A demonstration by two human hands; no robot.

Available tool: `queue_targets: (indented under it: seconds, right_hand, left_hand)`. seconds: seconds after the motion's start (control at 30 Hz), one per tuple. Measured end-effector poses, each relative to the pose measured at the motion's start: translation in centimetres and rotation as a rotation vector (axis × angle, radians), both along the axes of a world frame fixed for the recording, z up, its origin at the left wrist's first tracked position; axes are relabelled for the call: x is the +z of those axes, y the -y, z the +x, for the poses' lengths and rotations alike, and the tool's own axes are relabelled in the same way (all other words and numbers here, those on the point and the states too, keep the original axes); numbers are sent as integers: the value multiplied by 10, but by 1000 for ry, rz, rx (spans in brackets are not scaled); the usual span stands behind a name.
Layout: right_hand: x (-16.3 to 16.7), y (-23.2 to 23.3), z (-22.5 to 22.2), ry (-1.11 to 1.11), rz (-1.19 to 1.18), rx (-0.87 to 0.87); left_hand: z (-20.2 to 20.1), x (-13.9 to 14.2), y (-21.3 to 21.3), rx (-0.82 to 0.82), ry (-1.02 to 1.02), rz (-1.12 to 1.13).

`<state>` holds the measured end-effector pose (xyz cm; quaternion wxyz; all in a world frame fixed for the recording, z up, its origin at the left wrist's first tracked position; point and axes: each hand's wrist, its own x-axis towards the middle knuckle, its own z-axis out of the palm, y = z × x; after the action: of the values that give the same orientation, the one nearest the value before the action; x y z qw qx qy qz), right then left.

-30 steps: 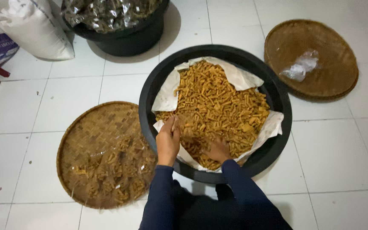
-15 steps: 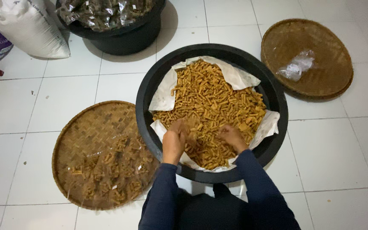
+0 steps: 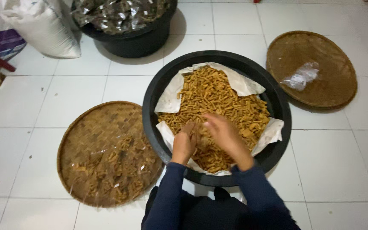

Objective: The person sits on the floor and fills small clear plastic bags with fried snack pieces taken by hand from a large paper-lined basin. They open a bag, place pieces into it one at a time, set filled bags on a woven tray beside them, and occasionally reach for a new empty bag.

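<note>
A large black tub (image 3: pixel 277 106) lined with white paper (image 3: pixel 243 83) holds a heap of orange-brown stick snacks (image 3: pixel 214 100). Both my hands are down in the near part of the heap. My left hand (image 3: pixel 185 142) is cupped with curled fingers among the sticks. My right hand (image 3: pixel 224 134) lies over the snacks just right of it, fingers spread and blurred. The two hands nearly touch. Whether either hand encloses any sticks is hidden. Dark blue sleeves cover both forearms.
A round woven tray (image 3: pixel 94 127) with several scattered snacks lies on the white tiled floor to the left. Another woven tray (image 3: pixel 320 55) with a crumpled clear plastic bag (image 3: pixel 301 76) lies at right. A black tub of shiny packets (image 3: pixel 124 21) and a white sack (image 3: pixel 39 25) stand behind.
My right hand has moved left across the heap toward my left hand. Both hands sit closer together, and the view has shifted slightly.
</note>
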<state>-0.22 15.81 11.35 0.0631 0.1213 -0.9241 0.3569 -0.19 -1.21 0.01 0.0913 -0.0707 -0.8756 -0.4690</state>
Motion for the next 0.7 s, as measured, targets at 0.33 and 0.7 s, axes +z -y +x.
queue_targets:
  seconds: [0.33,0.7]
  right_hand:
    - [-62,-98,109,226,-499,-360]
    - [-111,-100,99,212,-438,-393]
  left_hand:
    - [21,65,88,270,54,526]
    - [-26,14,282,808,-92,112]
